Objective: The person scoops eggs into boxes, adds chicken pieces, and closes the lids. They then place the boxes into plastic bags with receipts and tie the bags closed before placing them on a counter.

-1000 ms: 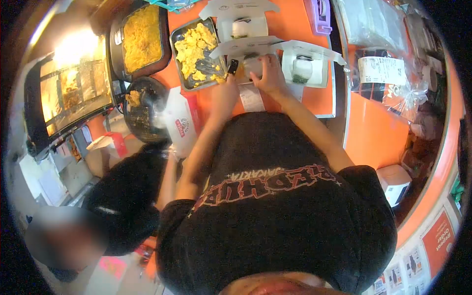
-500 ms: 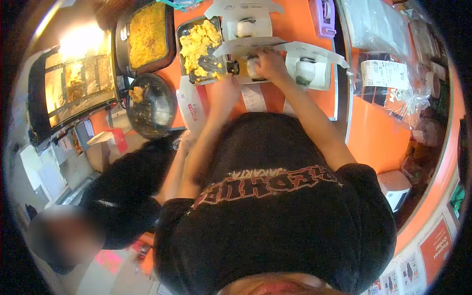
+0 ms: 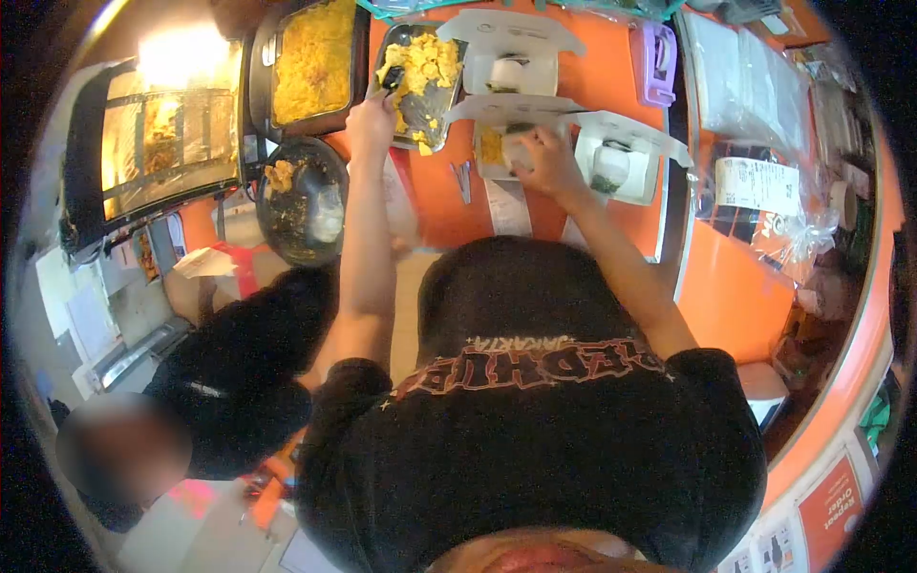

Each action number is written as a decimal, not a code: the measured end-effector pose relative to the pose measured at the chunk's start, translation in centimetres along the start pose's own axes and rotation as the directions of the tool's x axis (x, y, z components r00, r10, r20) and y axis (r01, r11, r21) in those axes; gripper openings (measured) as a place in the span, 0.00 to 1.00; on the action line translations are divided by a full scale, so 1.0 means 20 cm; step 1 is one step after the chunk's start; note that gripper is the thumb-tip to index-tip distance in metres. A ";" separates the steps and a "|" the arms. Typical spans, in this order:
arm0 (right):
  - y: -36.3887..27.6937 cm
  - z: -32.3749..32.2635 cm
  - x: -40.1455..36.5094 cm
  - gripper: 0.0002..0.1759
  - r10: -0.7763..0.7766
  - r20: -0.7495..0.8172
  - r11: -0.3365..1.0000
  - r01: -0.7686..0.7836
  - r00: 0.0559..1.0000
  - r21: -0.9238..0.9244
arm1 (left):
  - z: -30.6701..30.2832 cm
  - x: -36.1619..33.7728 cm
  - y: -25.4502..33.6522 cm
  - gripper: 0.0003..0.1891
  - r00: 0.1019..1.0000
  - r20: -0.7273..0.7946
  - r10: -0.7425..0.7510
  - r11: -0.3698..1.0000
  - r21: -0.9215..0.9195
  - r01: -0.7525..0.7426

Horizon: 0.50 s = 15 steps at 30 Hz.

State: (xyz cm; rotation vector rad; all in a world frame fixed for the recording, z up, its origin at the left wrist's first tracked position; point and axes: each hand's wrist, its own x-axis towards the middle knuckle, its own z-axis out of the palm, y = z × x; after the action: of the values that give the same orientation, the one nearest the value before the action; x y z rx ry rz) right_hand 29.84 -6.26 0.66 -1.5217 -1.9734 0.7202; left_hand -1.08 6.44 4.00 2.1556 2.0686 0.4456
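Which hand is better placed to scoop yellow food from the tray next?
Left, I'd say: the left hand grips a black utensil at the side of the tray of yellow food. The right hand is at an open white box, farther from the tray.

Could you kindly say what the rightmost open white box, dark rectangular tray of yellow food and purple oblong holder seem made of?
Rightmost open white box: probably matte paperboard, given its folded flaps. Dark rectangular tray of yellow food: perhaps metal, from its greyish sheen where bare; plastic is possible. Purple oblong holder: likely glossy plastic, with bright highlights.
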 end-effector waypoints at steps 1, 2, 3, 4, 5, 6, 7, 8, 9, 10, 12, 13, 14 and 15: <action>-0.02 0.03 -0.02 0.17 -0.022 0.014 0.999 0.022 1.000 0.045 | 0.03 0.05 0.01 0.11 0.999 0.025 0.032 0.999 0.005 -0.032; -0.04 0.09 -0.04 0.17 -0.043 0.029 0.995 0.041 0.999 0.090 | 0.08 0.10 0.03 0.10 0.996 0.059 0.060 0.996 0.056 -0.063; -0.06 0.13 -0.06 0.17 -0.062 0.045 0.989 0.056 0.997 0.135 | 0.14 0.14 0.06 0.10 0.992 0.097 0.086 0.990 0.105 -0.096; -0.13 0.13 -0.05 0.16 -0.070 0.104 0.985 0.052 0.992 0.167 | 0.20 0.19 0.07 0.10 0.984 0.137 0.109 0.980 0.153 -0.130; -0.19 0.13 -0.03 0.16 -0.079 0.161 0.979 0.046 0.984 0.199 | 0.27 0.24 0.07 0.09 0.969 0.165 0.183 0.959 0.185 -0.213; -0.23 0.14 -0.02 0.15 -0.085 0.220 0.972 0.033 0.972 0.232 | 0.36 0.27 0.06 0.08 0.946 0.199 0.255 0.931 0.214 -0.295; -0.24 0.16 -0.01 0.15 -0.100 0.239 0.970 0.041 0.966 0.241 | 0.40 0.28 0.07 0.07 0.917 0.234 0.323 0.895 0.239 -0.376; -0.24 0.18 0.00 0.15 -0.117 0.255 0.967 0.051 0.960 0.250 | 0.44 0.29 0.08 0.08 0.887 0.330 0.324 0.870 0.265 -0.416; -0.24 0.20 0.01 0.15 -0.132 0.271 0.964 0.059 0.954 0.261 | 0.44 0.28 0.11 0.08 0.847 0.424 0.319 0.842 0.284 -0.459; -0.23 0.21 0.00 0.15 -0.123 0.274 0.966 0.052 0.954 0.253 | 0.45 0.25 0.12 0.09 0.799 0.517 0.308 0.811 0.296 -0.504; -0.18 0.19 -0.03 0.15 -0.107 0.283 0.971 0.039 0.953 0.236 | 0.44 0.17 0.12 0.09 0.796 0.538 0.277 0.858 0.235 -0.457; -0.17 0.17 -0.04 0.15 -0.056 0.291 0.966 -0.022 0.955 0.256 | 0.48 0.10 0.09 0.10 0.819 0.529 0.221 0.898 0.218 -0.382; -0.15 0.16 -0.06 0.15 -0.005 0.300 0.958 -0.082 0.954 0.276 | 0.52 0.05 0.06 0.10 0.838 0.522 0.161 0.931 0.200 -0.304; -0.13 0.15 -0.07 0.15 0.044 0.309 0.945 -0.140 0.950 0.295 | 0.49 0.03 0.06 0.12 0.818 0.532 0.218 0.905 0.203 -0.373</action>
State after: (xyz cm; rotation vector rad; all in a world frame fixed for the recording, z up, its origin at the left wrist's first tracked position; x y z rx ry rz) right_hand 26.35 -8.52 0.15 -1.3799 -1.8865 1.3063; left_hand 2.85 8.11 -4.84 2.4349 1.5898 -0.4085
